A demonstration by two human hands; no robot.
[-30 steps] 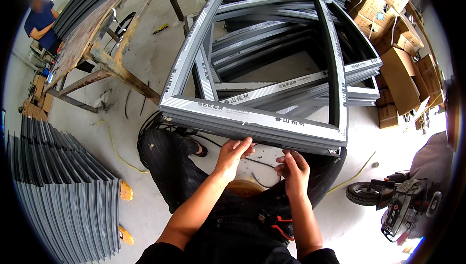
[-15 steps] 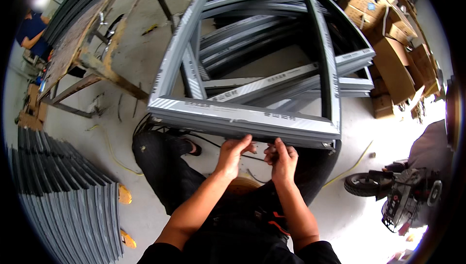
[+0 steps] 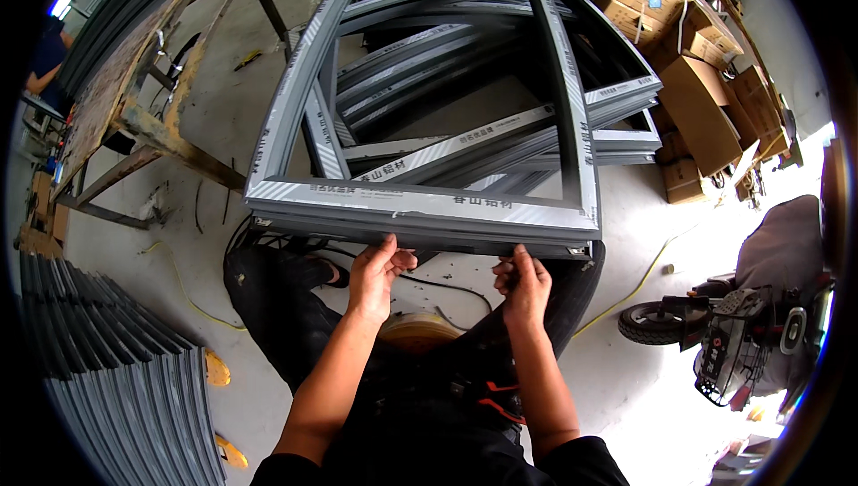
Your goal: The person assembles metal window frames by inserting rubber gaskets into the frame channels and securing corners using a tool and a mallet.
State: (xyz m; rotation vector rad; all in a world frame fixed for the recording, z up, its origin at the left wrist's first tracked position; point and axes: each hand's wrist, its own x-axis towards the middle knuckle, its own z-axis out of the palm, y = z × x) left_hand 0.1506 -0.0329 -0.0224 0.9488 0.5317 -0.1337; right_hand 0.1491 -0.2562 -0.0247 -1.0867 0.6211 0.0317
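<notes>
Concrete floor [image 3: 223,129], grey window frame [image 3: 420,209], cardboard boxes [image 3: 706,111]

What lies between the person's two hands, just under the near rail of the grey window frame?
A black cable on bare concrete floor, seen in the head view.

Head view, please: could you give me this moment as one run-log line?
left hand: fingers on near rail of grey window frame | right hand: fingertips at same rail | frame: tilted, atop stacked frames | floor: yellow cable

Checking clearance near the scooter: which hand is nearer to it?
Right. The right hand is at the grey frame's near rail, on the scooter's side; the left hand is farther along the rail.
</notes>
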